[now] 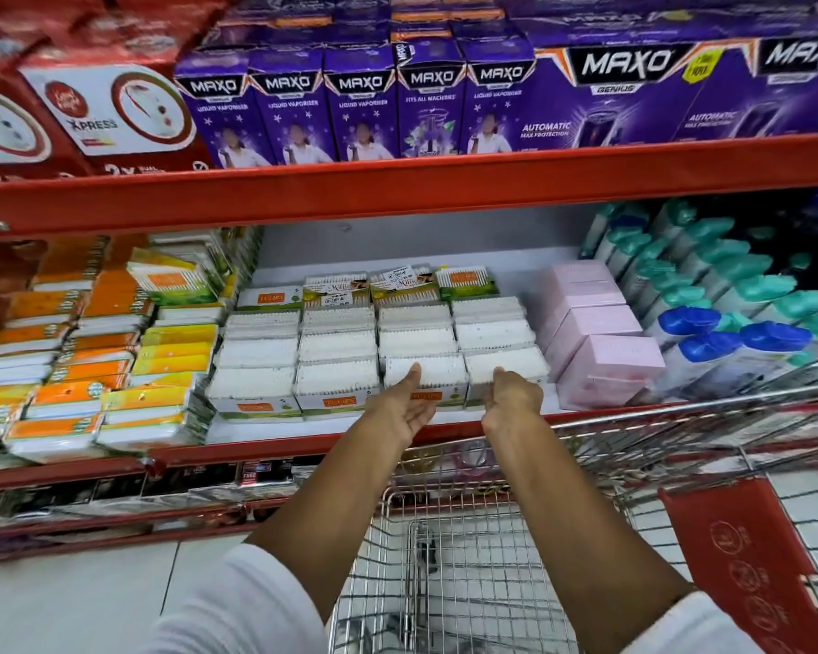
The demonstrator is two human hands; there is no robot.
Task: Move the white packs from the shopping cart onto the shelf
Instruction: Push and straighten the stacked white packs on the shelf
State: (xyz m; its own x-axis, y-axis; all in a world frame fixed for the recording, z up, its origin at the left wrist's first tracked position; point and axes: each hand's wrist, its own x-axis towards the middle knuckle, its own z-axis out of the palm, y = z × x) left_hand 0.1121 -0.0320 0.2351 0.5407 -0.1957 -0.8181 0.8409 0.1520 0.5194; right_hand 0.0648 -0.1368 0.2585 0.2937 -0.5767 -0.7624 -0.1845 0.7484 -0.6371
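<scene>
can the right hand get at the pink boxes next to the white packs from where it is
Probably yes. The right hand is at the front-row white cotton-bud pack, and the pale pink cardboard boxes sit just beyond it with nothing between.

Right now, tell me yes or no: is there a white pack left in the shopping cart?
No. The shopping cart shows only bare wire mesh, while the white packs sit in rows on the shelf.

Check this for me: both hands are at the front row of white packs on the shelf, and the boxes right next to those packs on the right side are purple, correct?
Not quite. The head view shows the left hand and right hand at the front row of white packs on the shelf, but the boxes beside them on the right are pink boxes, not purple.
</scene>
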